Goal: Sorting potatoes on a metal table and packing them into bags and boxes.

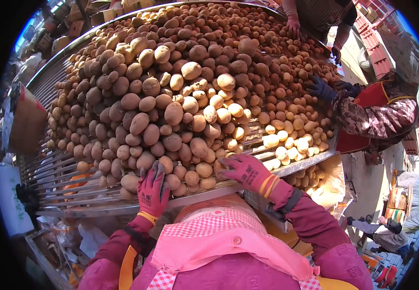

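A large heap of potatoes [151, 105] covers a slatted metal sorting table [75, 197] before me. My left hand [153, 192], in a pink work glove with dark fingertips, rests at the heap's front edge. Its fingers are spread against potatoes, with none visibly enclosed. In a matching glove, my right hand [247, 174] reaches in over the front rail [218, 191]. Its fingertips touch a potato [219, 168] at the heap's edge; whether they grip it is hidden. Between my hands lie several round potatoes [191, 177], close to the rail.
At the right, a co-worker's gloved hand [320, 88] touches smaller potatoes. Another person's gloved hand [293, 27] works at the far side. A cardboard box [26, 119] stands at the left end. Below the rail, a bag [329, 181] holds more potatoes.
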Available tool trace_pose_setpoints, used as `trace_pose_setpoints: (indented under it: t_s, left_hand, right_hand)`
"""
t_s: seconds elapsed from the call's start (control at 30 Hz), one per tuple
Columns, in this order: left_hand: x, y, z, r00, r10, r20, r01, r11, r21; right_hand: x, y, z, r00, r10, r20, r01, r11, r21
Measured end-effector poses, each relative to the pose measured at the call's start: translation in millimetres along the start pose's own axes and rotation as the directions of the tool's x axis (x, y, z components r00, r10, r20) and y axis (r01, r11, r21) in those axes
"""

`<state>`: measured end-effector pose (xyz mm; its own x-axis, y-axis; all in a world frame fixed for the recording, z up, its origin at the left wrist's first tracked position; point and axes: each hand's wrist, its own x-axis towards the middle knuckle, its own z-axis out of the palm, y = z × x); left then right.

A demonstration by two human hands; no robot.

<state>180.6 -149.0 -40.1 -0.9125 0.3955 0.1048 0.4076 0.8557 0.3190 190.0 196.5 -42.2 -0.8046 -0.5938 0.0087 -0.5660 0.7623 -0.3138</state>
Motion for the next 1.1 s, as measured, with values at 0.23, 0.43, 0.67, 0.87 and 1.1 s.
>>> trace_pose_setpoints:
  t_s: [0.23,0.43,0.67,0.87,1.1]
  left_hand:
    - [-2,-3,0,0.999,0.011,-0.037,-0.012,0.999,-0.034]
    - [-1,-8,2,0.999,0.029,-0.025,-0.029,0.999,-0.035]
    - [3,-7,1,0.998,0.056,0.004,-0.056,0.998,-0.009]
    - [2,-9,3,0.999,0.037,0.003,-0.037,0.999,-0.011]
    - [1,-7,-3,1.000,0.017,0.011,-0.017,1.000,-0.016]
  right_hand:
    - [13,12,-15,0.924,0.370,0.099,-0.377,0.831,0.409]
    - [-6,21,-8,0.859,0.453,0.239,0.268,-0.795,0.544]
    - [-74,39,-10,0.684,0.695,0.223,0.375,-0.597,0.710]
    - [-182,48,-38,0.049,0.978,0.203,-0.985,0.013,0.174]
    - [23,2,-2,0.794,0.600,0.097,-0.544,0.632,0.552]
